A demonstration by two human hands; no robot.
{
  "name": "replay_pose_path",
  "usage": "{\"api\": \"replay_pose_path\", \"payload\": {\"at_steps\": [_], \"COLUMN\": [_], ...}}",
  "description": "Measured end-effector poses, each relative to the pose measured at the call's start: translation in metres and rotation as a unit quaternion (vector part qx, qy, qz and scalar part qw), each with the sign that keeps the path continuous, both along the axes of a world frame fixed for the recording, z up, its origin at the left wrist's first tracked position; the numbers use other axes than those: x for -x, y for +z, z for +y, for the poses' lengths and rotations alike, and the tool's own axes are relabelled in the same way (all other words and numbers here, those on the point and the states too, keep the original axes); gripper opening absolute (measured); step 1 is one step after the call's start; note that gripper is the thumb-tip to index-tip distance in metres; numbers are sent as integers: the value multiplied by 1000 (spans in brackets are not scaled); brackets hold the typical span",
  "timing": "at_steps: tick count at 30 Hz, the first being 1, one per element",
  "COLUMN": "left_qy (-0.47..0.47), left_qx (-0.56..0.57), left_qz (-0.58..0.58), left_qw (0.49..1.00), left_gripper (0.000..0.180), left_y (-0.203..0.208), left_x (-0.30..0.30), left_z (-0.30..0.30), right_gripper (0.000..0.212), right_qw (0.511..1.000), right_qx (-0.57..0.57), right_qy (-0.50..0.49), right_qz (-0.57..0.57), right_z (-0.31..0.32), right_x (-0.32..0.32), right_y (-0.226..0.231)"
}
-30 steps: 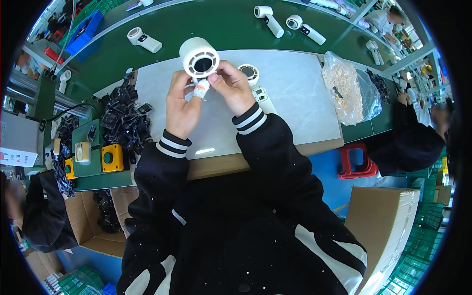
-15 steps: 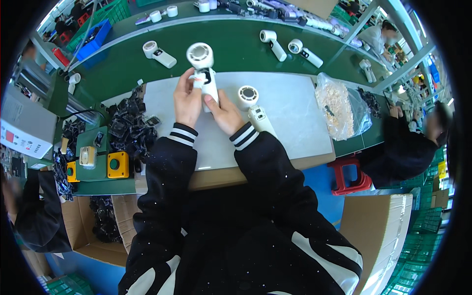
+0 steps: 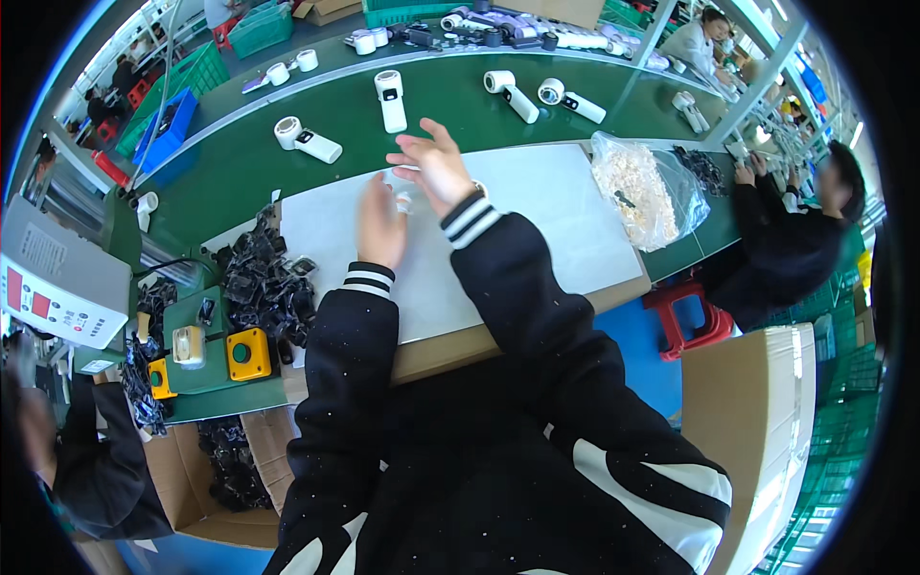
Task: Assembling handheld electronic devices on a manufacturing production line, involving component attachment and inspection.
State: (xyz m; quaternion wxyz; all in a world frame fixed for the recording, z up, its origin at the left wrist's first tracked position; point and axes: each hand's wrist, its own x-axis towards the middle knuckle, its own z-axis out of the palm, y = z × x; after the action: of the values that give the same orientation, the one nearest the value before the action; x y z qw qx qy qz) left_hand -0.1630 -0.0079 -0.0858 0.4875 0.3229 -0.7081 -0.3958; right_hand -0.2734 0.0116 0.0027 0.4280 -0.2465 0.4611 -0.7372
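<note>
White fan just beyond our fingers

The white handheld fan (image 3: 391, 103) lies on the green counter (image 3: 446, 107), past the far edge of the pale board (image 3: 551, 225), its round head away from us and its handle towards us. Our right grip (image 3: 439, 174) is spread, with nothing in it that we can see, its fingertips near the handle's end. Our left grip (image 3: 382, 225) is blurred over the board; we make out a small white patch by its thumb, but cannot tell whether it holds anything.

We judge the fan light and stiff, with a smooth shell that could slide in dry fingers. The handle looks the best place to take it, below the dark oval panel; we would spare the head, whose grille may be its more fragile part.

Nearest on the left lies another white fan (image 3: 315, 145), its handle slanting towards this one, so a wide sweep could knock it. Two more fans (image 3: 518, 103) (image 3: 579, 105) lie to the right, well apart. Our right wrist partly hides a white ring-shaped thing (image 3: 481, 188) on the board. Black parts (image 3: 264, 283) are heaped by the board's left edge, and a clear bag of pale pieces (image 3: 632, 187) crowds its right corner.
</note>
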Motion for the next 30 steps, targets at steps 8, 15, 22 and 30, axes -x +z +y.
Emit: {"api": "replay_pose_path", "payload": {"at_steps": [8,15,22,30], "left_qy": [-174,-189,-84,171], "left_qx": [284,261,323,276], "left_qz": [-261,-320,-293,-449], "left_qw": [906,891,896,832], "left_gripper": [41,37,37,26], "left_y": [34,41,46,63], "left_x": [26,12,-34,-136], "left_z": [83,87,99,31], "right_gripper": [27,27,29,27], "right_qw": [907,613,591,607], "right_qx": [-34,-476,-493,-471], "right_qy": [-292,-207,-128,-115], "right_qz": [302,596,625,630], "right_z": [98,159,155,153], "right_x": [202,328,317,324], "right_y": [-23,-87,-79,-84]}}
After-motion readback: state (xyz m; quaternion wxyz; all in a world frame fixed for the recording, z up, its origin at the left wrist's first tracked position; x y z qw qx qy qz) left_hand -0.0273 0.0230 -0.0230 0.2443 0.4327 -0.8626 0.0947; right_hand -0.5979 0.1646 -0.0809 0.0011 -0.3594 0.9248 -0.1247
